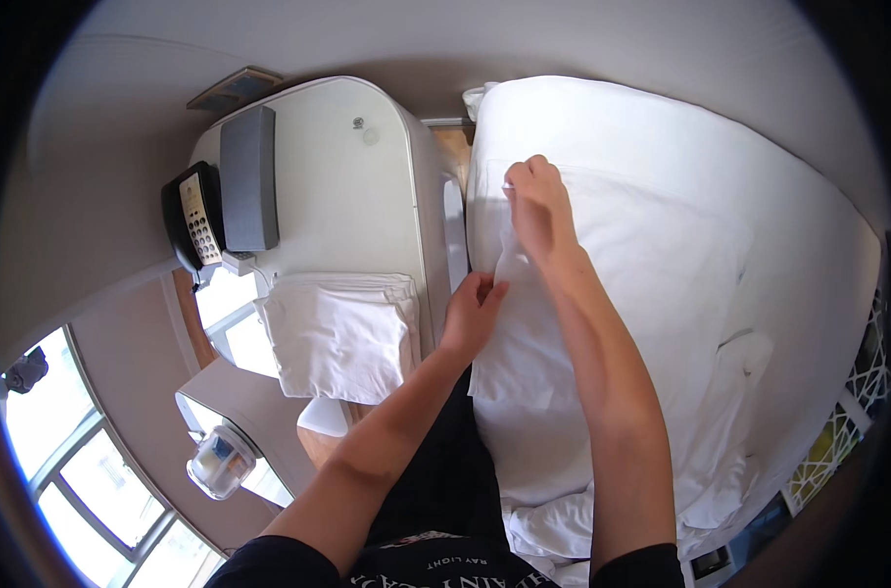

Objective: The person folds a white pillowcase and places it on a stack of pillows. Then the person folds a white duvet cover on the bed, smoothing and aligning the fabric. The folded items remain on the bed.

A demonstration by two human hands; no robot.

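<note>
A thin white cloth (636, 242), perhaps a pillowcase or sheet, is spread over the white-covered bed (790, 213). My right hand (541, 206) pinches its edge near the upper left, and a small white fold shows at the fingertips. Closer to me, my left hand (475, 312) has thumb and forefinger on the same edge, beside the bed's left side. Between the two hands the edge is lifted a little and looks slightly sheer. Parts of both hands' grips are hidden by the fingers.
Left of the bed, a white cabinet (335, 198) carries folded white linen (339, 338), a grey box (249, 180) and a telephone (192, 217). A clear container (221, 461) stands lower left, near the windows (107, 485). Rumpled white bedding (552, 525) lies close to me.
</note>
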